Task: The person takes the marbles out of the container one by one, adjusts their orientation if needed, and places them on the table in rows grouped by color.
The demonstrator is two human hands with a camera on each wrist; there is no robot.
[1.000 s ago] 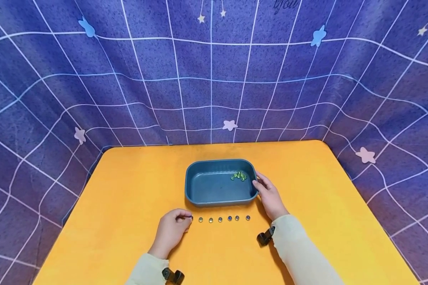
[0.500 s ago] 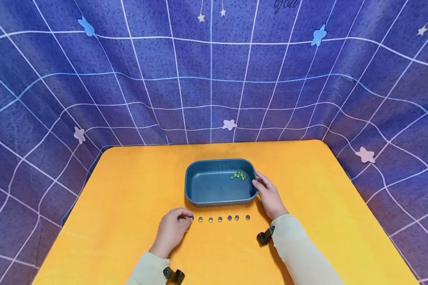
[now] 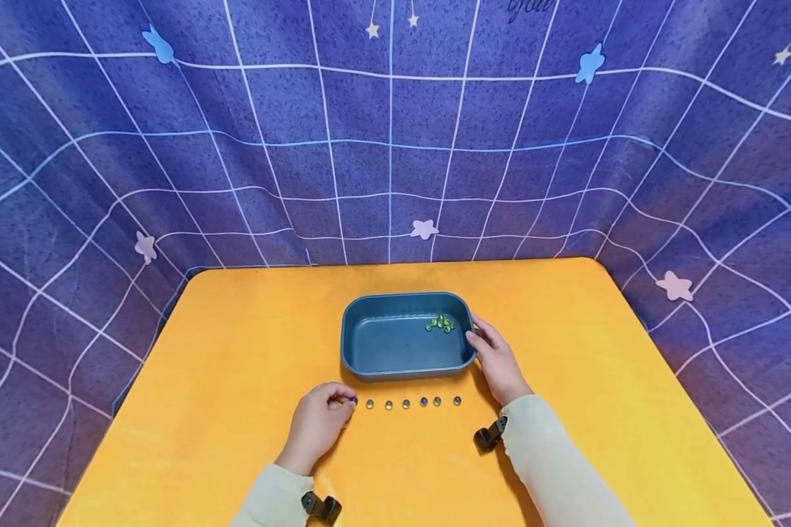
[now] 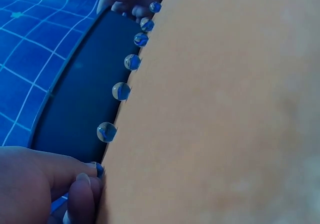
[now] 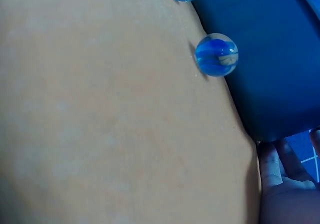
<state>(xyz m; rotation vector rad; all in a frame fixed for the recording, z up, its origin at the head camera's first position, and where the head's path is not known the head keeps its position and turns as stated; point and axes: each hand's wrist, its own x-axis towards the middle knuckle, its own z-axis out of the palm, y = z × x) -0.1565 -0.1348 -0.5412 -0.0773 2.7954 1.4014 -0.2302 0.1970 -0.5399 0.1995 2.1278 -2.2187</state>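
Pinches with the left hand (image 3: 316, 426) a blue marble (image 4: 100, 169) at the left end of a row of six more marbles (image 4: 132, 62), and grips with the right hand (image 3: 500, 367) the right end of the tub (image 3: 395, 359), between this row and the far edge of the table (image 3: 237, 329).

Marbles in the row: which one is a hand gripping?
The leftmost marble in the head view: the left hand pinches it, while the other six marbles lie untouched.
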